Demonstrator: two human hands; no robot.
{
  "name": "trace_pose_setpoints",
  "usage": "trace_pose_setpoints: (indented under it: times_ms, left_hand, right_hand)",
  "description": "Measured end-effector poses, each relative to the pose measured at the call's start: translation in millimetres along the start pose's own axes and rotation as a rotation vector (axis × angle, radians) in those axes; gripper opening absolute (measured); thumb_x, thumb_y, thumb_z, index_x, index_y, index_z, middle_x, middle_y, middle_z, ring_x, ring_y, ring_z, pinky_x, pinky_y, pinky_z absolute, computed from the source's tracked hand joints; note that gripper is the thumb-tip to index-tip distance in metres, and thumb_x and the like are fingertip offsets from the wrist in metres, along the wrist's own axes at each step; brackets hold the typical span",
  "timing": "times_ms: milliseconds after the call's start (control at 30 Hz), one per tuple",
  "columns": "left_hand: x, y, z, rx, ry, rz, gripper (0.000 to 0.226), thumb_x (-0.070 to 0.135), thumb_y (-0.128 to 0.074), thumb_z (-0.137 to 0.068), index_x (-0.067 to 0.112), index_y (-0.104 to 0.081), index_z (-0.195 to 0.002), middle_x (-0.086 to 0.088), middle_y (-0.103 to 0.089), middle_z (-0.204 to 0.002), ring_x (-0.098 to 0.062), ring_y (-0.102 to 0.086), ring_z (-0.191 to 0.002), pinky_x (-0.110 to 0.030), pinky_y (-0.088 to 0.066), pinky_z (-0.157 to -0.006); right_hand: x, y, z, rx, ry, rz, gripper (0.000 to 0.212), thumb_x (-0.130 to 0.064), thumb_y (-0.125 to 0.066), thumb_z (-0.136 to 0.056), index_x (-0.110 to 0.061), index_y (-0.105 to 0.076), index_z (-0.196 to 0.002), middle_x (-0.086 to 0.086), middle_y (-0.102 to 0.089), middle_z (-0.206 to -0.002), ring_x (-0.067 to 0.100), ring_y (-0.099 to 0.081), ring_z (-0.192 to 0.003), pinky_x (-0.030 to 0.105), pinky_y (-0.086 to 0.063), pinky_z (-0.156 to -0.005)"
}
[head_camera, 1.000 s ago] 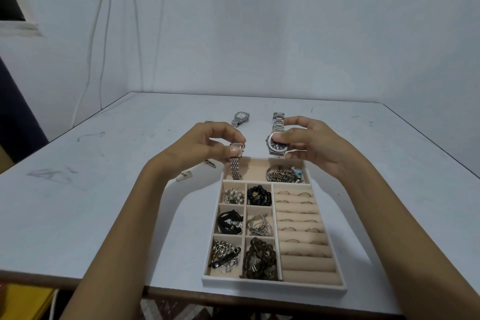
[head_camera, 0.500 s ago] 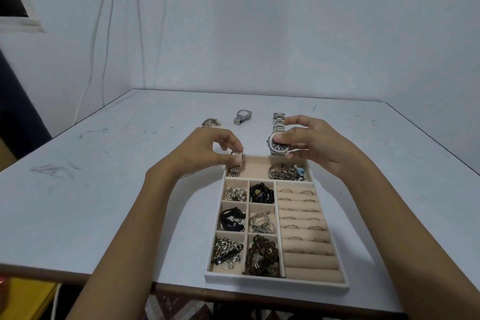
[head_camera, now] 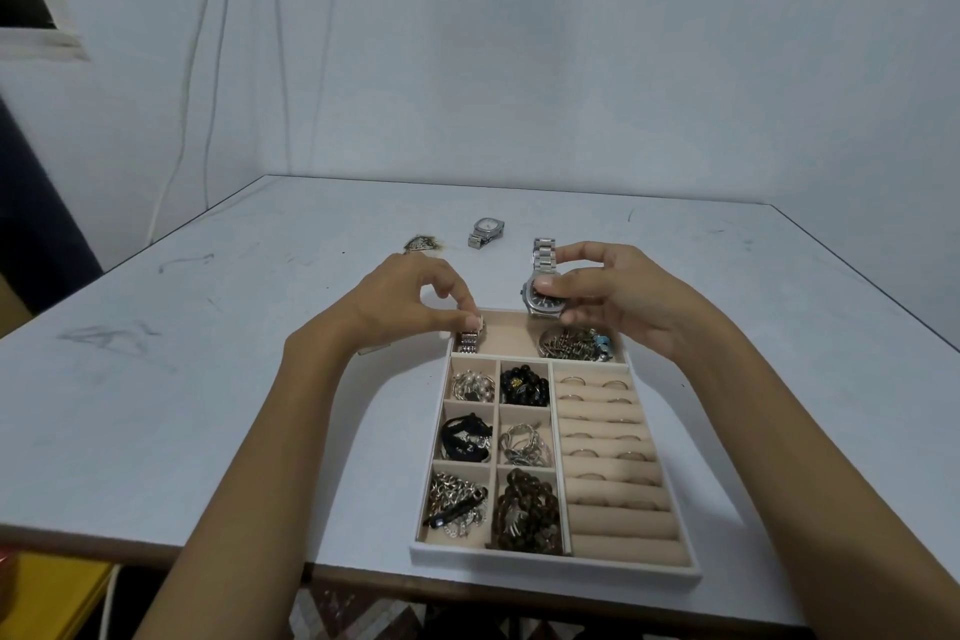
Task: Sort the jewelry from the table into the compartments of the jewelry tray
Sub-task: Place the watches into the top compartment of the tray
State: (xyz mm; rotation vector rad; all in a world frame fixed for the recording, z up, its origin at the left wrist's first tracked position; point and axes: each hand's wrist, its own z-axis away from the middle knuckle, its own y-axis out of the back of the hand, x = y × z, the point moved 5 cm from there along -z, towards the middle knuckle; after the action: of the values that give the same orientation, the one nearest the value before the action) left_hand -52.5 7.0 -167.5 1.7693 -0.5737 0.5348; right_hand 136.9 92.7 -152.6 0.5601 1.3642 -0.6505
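Jewelry tray looks nearly full. Left hand pinches slim watch in top slot, right hand pinches dark-dial watch.

Watch: we see shiny metal links.
Tray: we see a matt, cloth-like beige lining.
Table: we see smooth, scuffed white.

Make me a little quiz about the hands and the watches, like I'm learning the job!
1. True or false: the right hand holds a dark-faced watch.
2. Which lies on the table beyond the jewelry tray? A: white-faced watch; B: spoon; C: scissors.
3. Fill in: the left hand pinches a slim watch at the tray's far ____ corner.
Key: 1 true; 2 A; 3 left.
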Motion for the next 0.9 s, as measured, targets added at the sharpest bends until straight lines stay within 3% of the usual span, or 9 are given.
trace_pose_setpoints:
  times_ms: [133,200,300,467,567,667,767,900]
  left_hand:
    - [-8,7,-3,0.074,0.014,-0.007,0.006,0.030,-0.070,-0.084,0.028,-0.073,-0.090,0.009,-0.069,-0.096,0.003,-0.058,-0.087,-0.006,-0.040,-0.065]
    - [-19,12,-2,0.124,0.035,-0.042,0.007,0.028,-0.066,-0.087,0.030,-0.071,-0.093,0.014,-0.068,-0.099,0.004,-0.058,-0.088,-0.015,-0.040,-0.070]
    - [-41,14,-1,0.157,0.109,-0.094,0.013,0.026,-0.062,-0.091,0.029,-0.067,-0.102,0.013,-0.063,-0.112,-0.007,-0.054,-0.105,-0.032,-0.042,-0.084]
    - [-60,-2,-5,0.079,0.217,-0.286,0.034,0.033,-0.049,-0.096,0.022,-0.053,-0.129,0.000,-0.046,-0.139,-0.018,-0.040,-0.130,-0.039,-0.032,-0.107]
    - [-67,-15,-7,-0.002,0.262,-0.381,0.049,0.041,-0.038,-0.100,0.019,-0.038,-0.143,-0.002,-0.029,-0.153,-0.017,-0.025,-0.142,-0.042,-0.016,-0.116]
    - [-69,-18,-7,-0.034,0.301,-0.387,0.052,0.043,-0.033,-0.101,0.019,-0.031,-0.147,-0.001,-0.020,-0.158,-0.014,-0.017,-0.145,-0.043,-0.005,-0.118]
    - [-68,-18,-7,-0.044,0.307,-0.380,0.052,0.042,-0.033,-0.101,0.020,-0.029,-0.148,0.000,-0.017,-0.159,-0.013,-0.013,-0.146,-0.044,-0.002,-0.118]
    - [-68,-19,-6,-0.056,0.307,-0.376,0.053,0.042,-0.032,-0.101,0.020,-0.028,-0.149,0.000,-0.016,-0.159,-0.012,-0.011,-0.147,-0.043,-0.001,-0.118]
  right_hand:
    - [6,-9,-3,-0.007,-0.029,-0.003,0.036,0.000,-0.075,-0.075,-0.007,-0.057,-0.105,0.015,-0.071,-0.085,0.014,-0.065,-0.054,0.018,-0.053,-0.050]
    - [10,-13,-5,0.001,-0.041,0.018,0.038,0.002,-0.075,-0.075,-0.005,-0.056,-0.108,0.014,-0.071,-0.083,0.014,-0.066,-0.055,0.020,-0.056,-0.053]
    - [16,-20,-6,0.018,-0.032,0.110,0.039,0.001,-0.077,-0.075,-0.005,-0.056,-0.107,0.008,-0.072,-0.074,0.017,-0.065,-0.056,0.025,-0.059,-0.062]
    - [20,-28,-6,0.080,0.045,0.217,0.041,-0.001,-0.079,-0.074,-0.006,-0.057,-0.108,0.003,-0.070,-0.069,0.018,-0.062,-0.051,0.026,-0.056,-0.061]
    - [21,-28,-8,0.119,0.060,0.285,0.047,-0.005,-0.081,-0.072,-0.008,-0.056,-0.111,0.008,-0.072,-0.075,0.022,-0.063,-0.055,0.030,-0.056,-0.064]
    - [22,-28,-8,0.136,0.044,0.338,0.040,-0.016,-0.081,-0.074,-0.013,-0.057,-0.106,0.012,-0.073,-0.084,0.018,-0.061,-0.051,0.030,-0.055,-0.065]
    - [20,-29,-10,0.138,0.074,0.349,0.025,-0.016,-0.074,-0.082,-0.004,-0.061,-0.099,0.022,-0.071,-0.086,0.017,-0.058,-0.048,0.027,-0.053,-0.054]
    - [21,-28,-12,0.154,0.105,0.422,0.018,-0.013,-0.071,-0.084,0.004,-0.067,-0.088,0.025,-0.069,-0.078,0.026,-0.063,-0.058,0.038,-0.057,-0.067]
